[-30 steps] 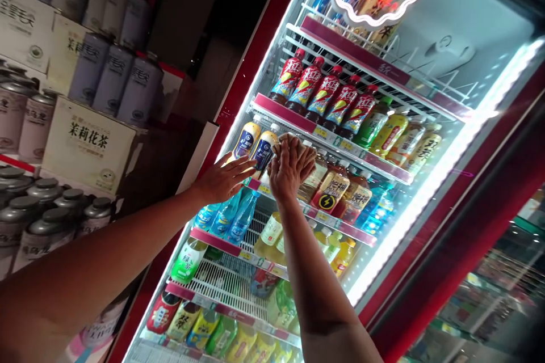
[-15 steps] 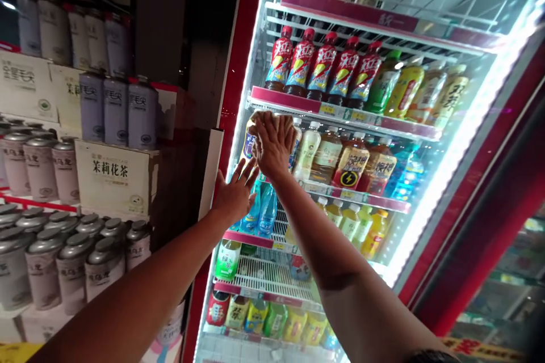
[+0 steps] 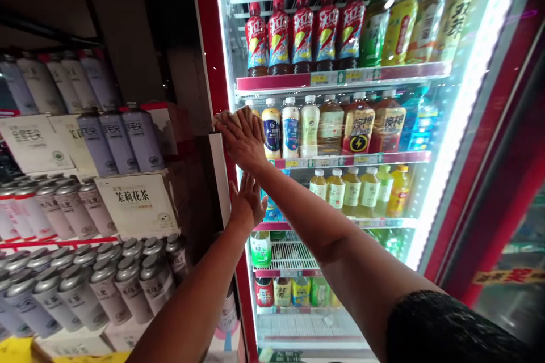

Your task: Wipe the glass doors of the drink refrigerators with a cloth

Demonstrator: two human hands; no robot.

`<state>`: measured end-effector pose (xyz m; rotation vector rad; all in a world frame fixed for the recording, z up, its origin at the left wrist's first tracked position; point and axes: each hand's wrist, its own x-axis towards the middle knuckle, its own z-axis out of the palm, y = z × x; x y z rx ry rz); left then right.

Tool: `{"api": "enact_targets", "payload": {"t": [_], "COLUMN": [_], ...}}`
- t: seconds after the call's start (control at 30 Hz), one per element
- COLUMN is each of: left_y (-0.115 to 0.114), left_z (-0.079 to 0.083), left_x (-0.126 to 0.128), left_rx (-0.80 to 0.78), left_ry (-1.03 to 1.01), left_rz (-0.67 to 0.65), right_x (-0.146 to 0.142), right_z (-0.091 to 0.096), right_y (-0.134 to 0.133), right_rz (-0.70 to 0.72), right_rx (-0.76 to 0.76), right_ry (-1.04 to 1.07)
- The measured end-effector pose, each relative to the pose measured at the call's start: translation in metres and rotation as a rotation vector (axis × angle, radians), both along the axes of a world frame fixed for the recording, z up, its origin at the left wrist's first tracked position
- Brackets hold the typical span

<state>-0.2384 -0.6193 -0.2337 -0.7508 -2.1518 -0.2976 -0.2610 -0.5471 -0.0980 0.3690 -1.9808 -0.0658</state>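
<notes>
My right hand (image 3: 243, 144) presses a brownish cloth (image 3: 256, 123) against the left edge of a lit drinks cooler's glass door (image 3: 298, 249). Its fingers lie spread over the cloth, which reaches onto the red door frame (image 3: 209, 39). Just below it, my left hand (image 3: 249, 203) rests near the same edge with fingers stretched upward and nothing in it. Whether the left palm touches the glass I cannot tell. Behind the glass, several bottles with red caps (image 3: 302, 34) stand on one shelf, above a row of tea and milk drink bottles (image 3: 310, 127).
To the left, several silver-topped cans (image 3: 114, 283) stand in rows, with purple cans (image 3: 140, 136) on stacked cartons (image 3: 131, 204). A narrow white panel edge (image 3: 218, 170) stands close beside the cooler frame. Another red-framed cooler (image 3: 489, 249) is at the right.
My right hand has slid the cloth left across the glass to the door's edge. My left hand stays below it, its fingers now closer together. The view has shifted and levelled.
</notes>
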Motion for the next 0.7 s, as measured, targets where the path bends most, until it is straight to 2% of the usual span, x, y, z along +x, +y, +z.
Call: {"api": "enact_targets", "payload": {"t": [0.13,0.2,0.3,0.4,0.47,0.57,0.63,0.7], "left_y": [-0.006,-0.01,-0.016,-0.02,-0.02,-0.015,-0.011,-0.006], "left_z": [-0.014,-0.016,-0.008,0.002,0.002,-0.007,-0.012,-0.007], "left_x": [0.012,0.024,0.04,0.045,0.042,0.032,0.024,0.018], "left_rx": [-0.11,-0.126,0.002,0.281,0.424,0.44,0.396,0.37], "left_ry": [-0.084,-0.099,-0.096,-0.021,0.056,0.121,0.129,0.156], "left_rz": [0.058,0.085,0.088,-0.005,-0.085,-0.144,-0.142,-0.134], "right_x": [0.011,0.017,0.018,0.015,0.014,0.022,0.03,0.038], "right_z": [-0.041,-0.047,-0.037,-0.034,-0.047,-0.081,-0.099,-0.104], "right_y": [0.008,0.017,0.023,0.018,0.016,0.028,0.047,0.068], "right_rz": [0.032,0.032,-0.013,-0.04,-0.015,0.018,-0.003,-0.057], "right_rx": [0.054,0.037,-0.075,-0.128,-0.067,0.016,-0.028,-0.132], "right_ry": [-0.037,-0.043,-0.017,0.005,0.007,0.002,0.0,-0.002]}}
